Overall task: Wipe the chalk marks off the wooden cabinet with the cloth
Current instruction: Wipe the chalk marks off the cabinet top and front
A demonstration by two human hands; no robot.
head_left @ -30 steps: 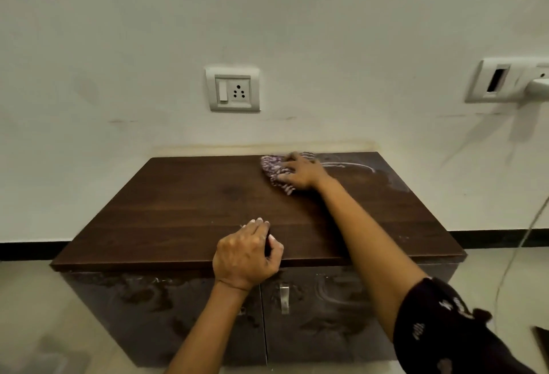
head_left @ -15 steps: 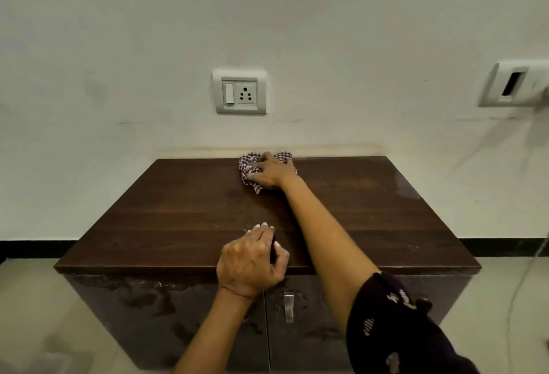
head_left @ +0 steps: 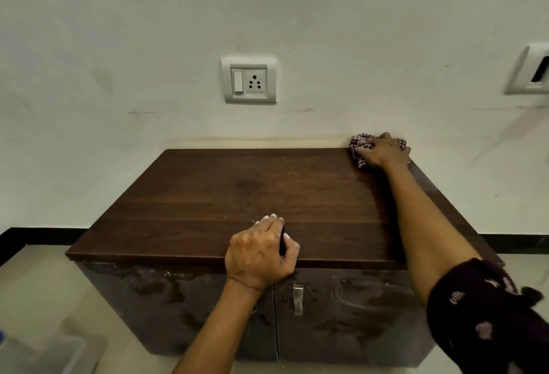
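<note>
A low wooden cabinet (head_left: 225, 195) with a dark brown top stands against the white wall. My right hand (head_left: 384, 152) presses a crumpled red-and-white checked cloth (head_left: 359, 145) onto the top's far right corner, next to the wall. My left hand (head_left: 261, 250) rests at the top's front edge near the middle, its fingers curled over the edge with nothing clearly in it. No chalk line shows on the top. Pale smears show on the two front doors (head_left: 350, 305).
A switch and socket plate (head_left: 249, 79) is on the wall above the cabinet, and a second plate (head_left: 531, 69) at the far right. A metal door handle (head_left: 298, 299) sits between the doors. A clear plastic box (head_left: 50, 350) stands on the floor at lower left.
My right hand slid the cloth left along the back edge, then right to the far right corner. A chalk line near the back right is gone. My left hand stayed put.
</note>
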